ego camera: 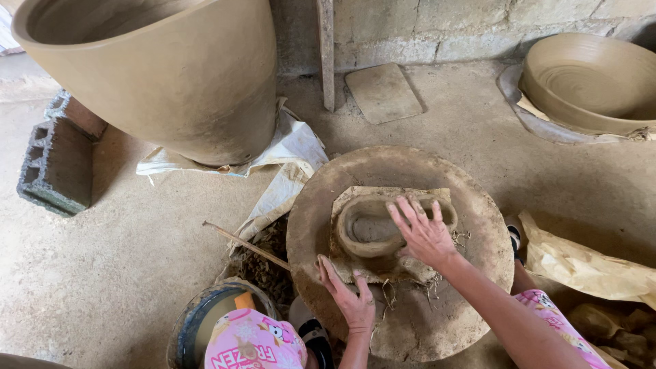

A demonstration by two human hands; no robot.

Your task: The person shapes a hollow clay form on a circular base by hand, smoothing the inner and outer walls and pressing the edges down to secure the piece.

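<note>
The right hand (pixel 424 232) lies spread wide, fingers flat on the rim of a small oval clay vessel (pixel 372 229); the vessel sits on a ragged cloth (pixel 410 270) at the centre of a round clay-caked wheel (pixel 471 287); the left hand (pixel 350 295) presses open-fingered on the cloth's edge at about seven o'clock from the vessel; a large clay pot (pixel 171 82) stands at ten o'clock; a wide clay bowl (pixel 588 82) rests at two o'clock; a bucket (pixel 198 321) sits at eight o'clock.

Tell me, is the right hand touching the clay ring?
Touching. The head view shows the right hand pressed flat on the clay ring, its fingers spread over the ring's wall with no gap.
</note>
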